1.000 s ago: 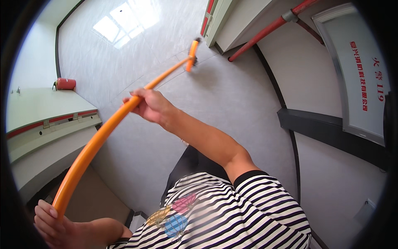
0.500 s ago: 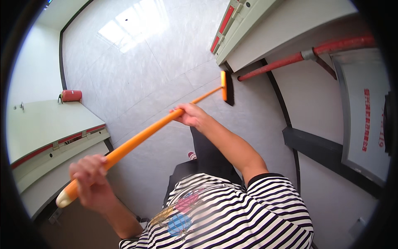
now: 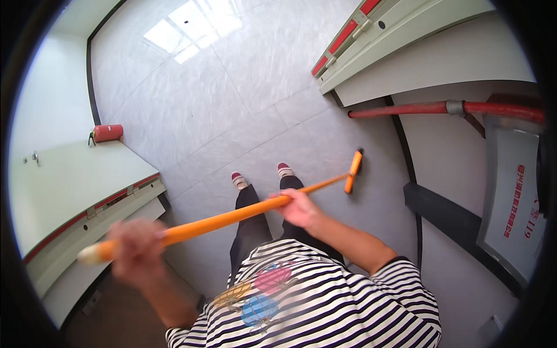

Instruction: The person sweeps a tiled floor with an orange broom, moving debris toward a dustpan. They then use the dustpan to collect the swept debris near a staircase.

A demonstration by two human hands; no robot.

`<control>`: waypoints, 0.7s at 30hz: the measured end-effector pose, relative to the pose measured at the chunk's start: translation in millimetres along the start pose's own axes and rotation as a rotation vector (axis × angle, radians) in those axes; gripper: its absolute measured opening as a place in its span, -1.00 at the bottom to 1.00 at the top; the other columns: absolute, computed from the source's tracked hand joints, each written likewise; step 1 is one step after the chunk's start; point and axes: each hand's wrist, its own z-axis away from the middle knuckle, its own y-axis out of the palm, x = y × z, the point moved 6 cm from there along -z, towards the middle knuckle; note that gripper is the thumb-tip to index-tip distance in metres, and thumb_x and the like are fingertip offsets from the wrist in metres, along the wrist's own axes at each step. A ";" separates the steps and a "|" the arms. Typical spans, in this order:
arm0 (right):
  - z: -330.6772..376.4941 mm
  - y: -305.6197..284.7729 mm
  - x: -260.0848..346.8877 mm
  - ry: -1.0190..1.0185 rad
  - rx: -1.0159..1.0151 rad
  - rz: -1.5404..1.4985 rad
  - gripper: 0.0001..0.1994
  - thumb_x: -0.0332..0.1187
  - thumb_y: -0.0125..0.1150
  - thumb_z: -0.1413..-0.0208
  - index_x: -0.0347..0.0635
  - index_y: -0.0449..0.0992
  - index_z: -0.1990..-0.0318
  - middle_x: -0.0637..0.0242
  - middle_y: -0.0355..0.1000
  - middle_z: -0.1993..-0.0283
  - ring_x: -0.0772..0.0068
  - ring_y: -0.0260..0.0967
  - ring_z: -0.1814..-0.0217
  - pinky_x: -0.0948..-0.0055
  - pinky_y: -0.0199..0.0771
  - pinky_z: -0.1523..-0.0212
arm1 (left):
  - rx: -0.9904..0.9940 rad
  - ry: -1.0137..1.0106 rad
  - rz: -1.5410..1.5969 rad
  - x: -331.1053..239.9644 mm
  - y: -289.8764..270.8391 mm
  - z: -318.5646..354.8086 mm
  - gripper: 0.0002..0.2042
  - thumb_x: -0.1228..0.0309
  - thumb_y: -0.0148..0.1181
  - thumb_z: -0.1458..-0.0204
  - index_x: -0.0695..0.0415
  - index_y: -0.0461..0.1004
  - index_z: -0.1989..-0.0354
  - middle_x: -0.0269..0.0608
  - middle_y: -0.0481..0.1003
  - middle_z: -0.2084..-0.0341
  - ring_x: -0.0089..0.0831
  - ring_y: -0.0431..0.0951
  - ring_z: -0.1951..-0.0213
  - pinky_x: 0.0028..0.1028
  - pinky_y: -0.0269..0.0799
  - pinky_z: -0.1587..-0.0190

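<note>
"Orange broom [image 3: 232, 217], in the head view: where?"
"Brush head [image 3: 354, 171] near the red pipe [image 3: 400, 109]; handle [image 3: 203, 225] slanting away from that pipe."
"Grips?"
"Both closed around the handle; left hand [image 3: 138, 249] farther from the pipe, right hand [image 3: 299, 209] nearer; spaced apart, probably for steering leverage."

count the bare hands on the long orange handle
2. The bare left hand, blurred, grips the long orange handle near its pale tip; the bare right hand holds it farther along, toward the orange brush head.
</note>
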 end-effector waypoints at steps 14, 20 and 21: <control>-117.5 113.4 -48.5 -0.102 0.349 -0.209 -0.90 -0.55 -0.05 0.05 -0.44 0.27 0.37 0.03 0.28 0.29 0.15 0.29 0.16 0.22 0.37 0.00 | 0.563 0.105 -0.249 -56.9 -23.0 -103.2 -0.77 0.30 -0.14 -0.03 0.05 0.08 0.61 -0.40 0.12 0.80 -0.53 0.10 0.69 -0.46 0.13 0.51; -148.1 322.5 -57.9 -0.191 0.638 -0.094 -0.94 -0.58 -0.10 0.05 -0.32 0.21 0.52 0.12 0.27 0.42 0.26 0.31 0.32 0.25 0.48 0.15 | 0.411 0.500 -0.651 -147.4 -46.6 -107.7 -0.66 0.17 -0.12 -0.05 0.03 -0.01 0.64 -0.38 0.04 0.76 -0.56 0.03 0.63 -0.44 0.03 0.42; -144.8 340.2 -51.9 -0.218 0.691 -0.080 -0.93 -0.57 -0.10 0.05 -0.31 0.21 0.53 0.13 0.28 0.45 0.26 0.32 0.34 0.23 0.49 0.17 | 0.514 0.501 -0.688 -144.9 -43.5 -106.6 -0.66 0.17 -0.11 -0.05 0.03 -0.01 0.64 -0.37 0.04 0.75 -0.55 0.03 0.62 -0.43 0.02 0.41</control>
